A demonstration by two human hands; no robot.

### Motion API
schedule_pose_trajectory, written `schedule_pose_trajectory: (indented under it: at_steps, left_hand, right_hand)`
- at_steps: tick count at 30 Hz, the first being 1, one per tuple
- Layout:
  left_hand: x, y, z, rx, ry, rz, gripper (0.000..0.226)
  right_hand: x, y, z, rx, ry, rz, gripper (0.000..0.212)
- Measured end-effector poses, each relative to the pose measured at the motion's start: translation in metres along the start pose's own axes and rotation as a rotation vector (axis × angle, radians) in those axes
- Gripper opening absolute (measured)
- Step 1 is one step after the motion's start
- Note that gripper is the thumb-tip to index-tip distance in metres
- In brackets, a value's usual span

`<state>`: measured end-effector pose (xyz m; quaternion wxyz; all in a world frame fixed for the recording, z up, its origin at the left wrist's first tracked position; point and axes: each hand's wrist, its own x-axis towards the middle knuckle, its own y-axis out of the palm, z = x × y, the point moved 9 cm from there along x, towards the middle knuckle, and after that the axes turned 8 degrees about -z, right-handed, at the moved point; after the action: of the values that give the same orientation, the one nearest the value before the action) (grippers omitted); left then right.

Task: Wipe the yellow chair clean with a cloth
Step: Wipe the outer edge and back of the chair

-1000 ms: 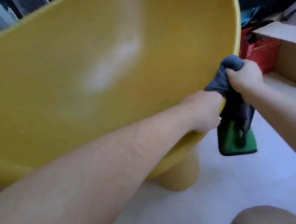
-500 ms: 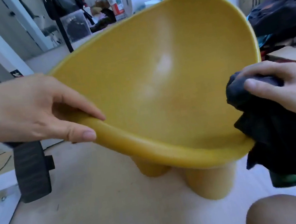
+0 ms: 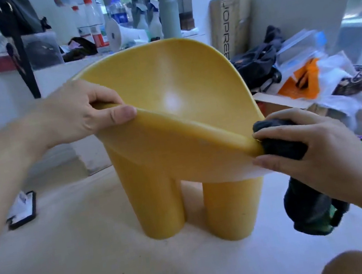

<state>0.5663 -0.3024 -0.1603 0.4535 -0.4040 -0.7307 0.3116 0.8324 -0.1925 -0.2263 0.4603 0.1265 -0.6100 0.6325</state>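
The yellow chair (image 3: 173, 123) stands on its thick round legs on the pale floor in the middle of the view, its curved shell open toward me. My left hand (image 3: 81, 112) grips the shell's near left rim, thumb on top. My right hand (image 3: 303, 150) holds a dark cloth (image 3: 280, 140) pressed around the rim's near right corner. The loose end of the cloth, dark with a green patch (image 3: 313, 213), hangs down below my wrist beside the right leg.
A black phone (image 3: 22, 210) lies on the floor at the left. Bags, plastic wrappers and a cardboard box (image 3: 228, 25) crowd the right side behind the chair. Bottles (image 3: 168, 8) stand on a ledge at the back. My knee (image 3: 356, 263) shows at bottom right.
The view has pulled back and the chair now shows whole and upright. My left hand moved from the right rim to the left rim. My right hand keeps the cloth on the right corner.
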Motion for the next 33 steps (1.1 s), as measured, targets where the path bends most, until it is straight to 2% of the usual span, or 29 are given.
schedule_pose_trajectory:
  at_steps: [3, 6, 9, 12, 18, 22, 28, 33]
  left_hand:
    - [-0.005, 0.004, -0.006, -0.056, 0.095, -0.077, 0.067]
    - [-0.001, 0.015, -0.025, 0.026, 0.132, -0.103, 0.074]
    - [0.003, 0.030, -0.056, 0.100, 0.155, -0.130, 0.069]
    - [0.010, 0.050, -0.093, 0.237, 0.162, -0.136, 0.066]
    - [0.034, 0.086, -0.155, 0.503, 0.195, -0.135, 0.077]
    - [0.060, 0.110, -0.183, 0.632, 0.180, -0.103, 0.079]
    - [0.098, 0.145, -0.212, 0.776, 0.113, -0.022, 0.074]
    - [0.115, 0.158, -0.218, 0.885, 0.056, 0.030, 0.076]
  right_hand:
    - [-0.004, -0.001, 0.000, -0.015, 0.063, -0.057, 0.043]
    - [-0.008, -0.006, -0.027, -0.006, 0.123, -0.090, 0.033]
    - [-0.010, -0.016, -0.063, 0.038, 0.179, -0.119, 0.030]
    - [-0.011, -0.019, -0.103, 0.096, 0.237, -0.106, 0.031]
    - [0.001, -0.010, -0.186, 0.242, 0.350, -0.122, 0.033]
    - [0.018, 0.002, -0.229, 0.351, 0.338, -0.134, 0.034]
    - [0.036, 0.027, -0.278, 0.680, 0.453, -0.212, 0.029]
    - [0.055, 0.068, -0.308, 0.987, 0.562, -0.144, 0.029]
